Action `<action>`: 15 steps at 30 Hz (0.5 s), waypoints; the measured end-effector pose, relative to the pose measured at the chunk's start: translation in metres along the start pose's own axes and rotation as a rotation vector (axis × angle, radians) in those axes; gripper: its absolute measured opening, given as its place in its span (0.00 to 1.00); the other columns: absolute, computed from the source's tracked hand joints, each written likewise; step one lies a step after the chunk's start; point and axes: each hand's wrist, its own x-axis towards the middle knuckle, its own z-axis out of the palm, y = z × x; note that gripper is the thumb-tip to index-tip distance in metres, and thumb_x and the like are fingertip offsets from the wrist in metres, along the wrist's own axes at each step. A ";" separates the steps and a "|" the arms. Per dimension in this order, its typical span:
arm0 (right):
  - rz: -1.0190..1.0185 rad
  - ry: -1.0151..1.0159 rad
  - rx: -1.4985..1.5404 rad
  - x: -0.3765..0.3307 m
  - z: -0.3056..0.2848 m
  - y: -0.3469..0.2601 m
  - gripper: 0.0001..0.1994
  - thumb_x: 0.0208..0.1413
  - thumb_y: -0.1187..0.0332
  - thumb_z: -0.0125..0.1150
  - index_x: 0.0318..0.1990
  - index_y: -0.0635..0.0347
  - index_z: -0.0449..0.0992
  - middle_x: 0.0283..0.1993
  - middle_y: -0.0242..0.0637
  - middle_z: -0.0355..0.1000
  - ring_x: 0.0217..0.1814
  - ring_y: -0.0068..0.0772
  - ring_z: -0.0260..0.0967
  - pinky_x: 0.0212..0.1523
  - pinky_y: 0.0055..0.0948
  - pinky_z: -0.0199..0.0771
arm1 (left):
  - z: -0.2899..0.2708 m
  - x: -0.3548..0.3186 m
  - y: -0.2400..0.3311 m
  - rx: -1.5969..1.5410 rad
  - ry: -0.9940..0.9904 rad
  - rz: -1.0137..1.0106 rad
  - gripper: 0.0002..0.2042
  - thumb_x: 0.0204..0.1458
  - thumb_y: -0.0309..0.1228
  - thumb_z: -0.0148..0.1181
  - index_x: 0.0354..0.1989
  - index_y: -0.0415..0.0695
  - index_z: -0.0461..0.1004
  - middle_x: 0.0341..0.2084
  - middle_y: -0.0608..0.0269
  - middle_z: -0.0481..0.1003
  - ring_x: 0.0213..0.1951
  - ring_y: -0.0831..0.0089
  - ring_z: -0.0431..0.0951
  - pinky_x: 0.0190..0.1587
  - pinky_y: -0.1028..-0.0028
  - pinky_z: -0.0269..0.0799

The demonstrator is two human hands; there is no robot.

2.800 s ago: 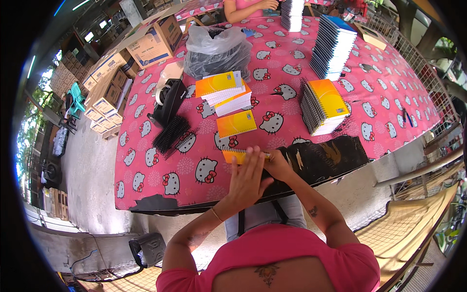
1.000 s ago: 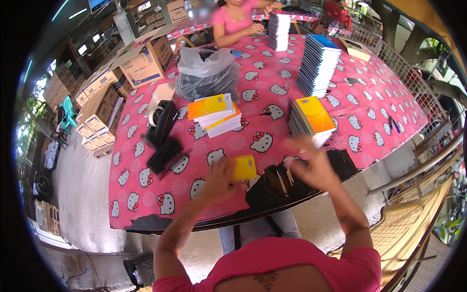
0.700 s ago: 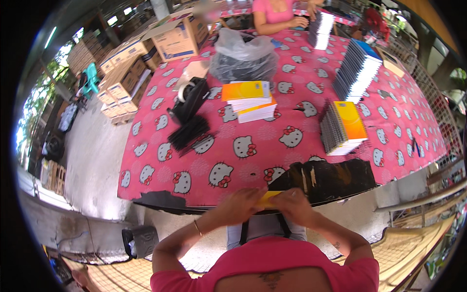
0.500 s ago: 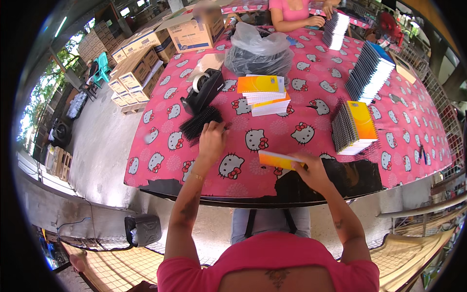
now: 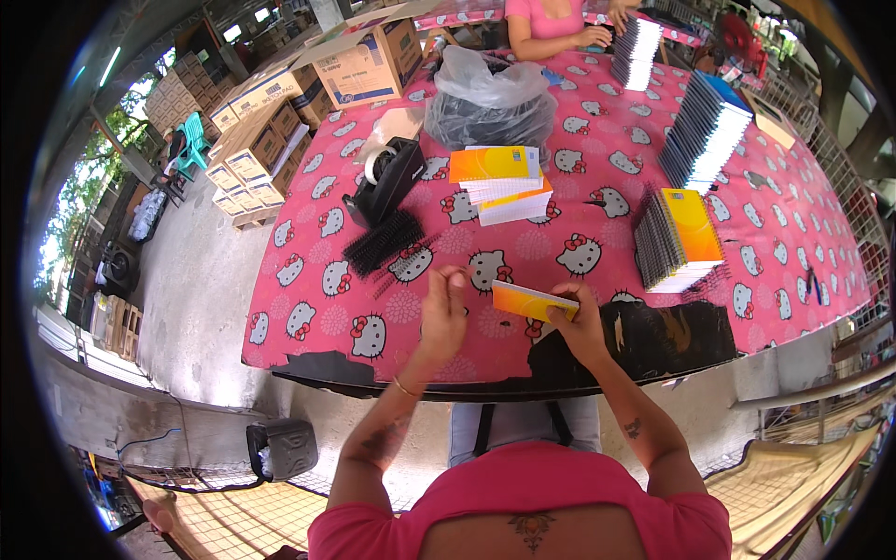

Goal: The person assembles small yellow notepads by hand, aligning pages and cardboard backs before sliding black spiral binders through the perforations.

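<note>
My right hand (image 5: 581, 324) grips the right end of a thin orange-yellow notebook (image 5: 525, 301) and holds it just above the front of the pink cat-patterned table (image 5: 308, 280). My left hand (image 5: 444, 313) hovers beside the notebook's left end. Its fingertips are pinched on what looks like a thin black binding coil. A loose pile of black binding coils (image 5: 385, 245) lies to the left of that hand.
A black tape dispenser (image 5: 392, 173), a stack of orange notebooks (image 5: 499, 173), a coil-bound stack (image 5: 677, 238), upright rows of notebooks (image 5: 705, 131) and a plastic bag (image 5: 490, 103) are on the table. Another person (image 5: 560, 19) works at the far side. Cardboard boxes (image 5: 369, 61) stand at the left.
My left hand has come back from the pile of coils with its fingers pinched. My right hand still holds the notebook, now above the table's front edge.
</note>
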 end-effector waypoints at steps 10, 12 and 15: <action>0.074 -0.124 -0.003 0.006 -0.008 -0.002 0.14 0.60 0.74 0.62 0.52 0.64 0.75 0.44 0.31 0.76 0.45 0.16 0.70 0.46 0.19 0.71 | -0.016 0.006 0.040 0.126 -0.182 -0.009 0.10 0.62 0.31 0.57 0.46 0.39 0.77 0.26 0.63 0.74 0.24 0.78 0.70 0.29 0.78 0.69; 0.102 -0.154 0.042 0.007 -0.013 0.006 0.14 0.60 0.74 0.61 0.54 0.64 0.75 0.44 0.31 0.77 0.45 0.17 0.71 0.46 0.19 0.71 | -0.013 0.007 0.041 0.166 -0.210 0.095 0.09 0.60 0.28 0.60 0.44 0.39 0.79 0.27 0.60 0.75 0.24 0.76 0.72 0.28 0.77 0.69; 0.102 -0.172 0.057 0.008 -0.010 0.006 0.14 0.61 0.73 0.60 0.54 0.64 0.76 0.45 0.32 0.77 0.45 0.18 0.71 0.47 0.19 0.71 | -0.008 0.004 0.033 0.134 -0.158 0.090 0.08 0.57 0.25 0.62 0.43 0.38 0.80 0.30 0.56 0.78 0.26 0.74 0.76 0.30 0.76 0.71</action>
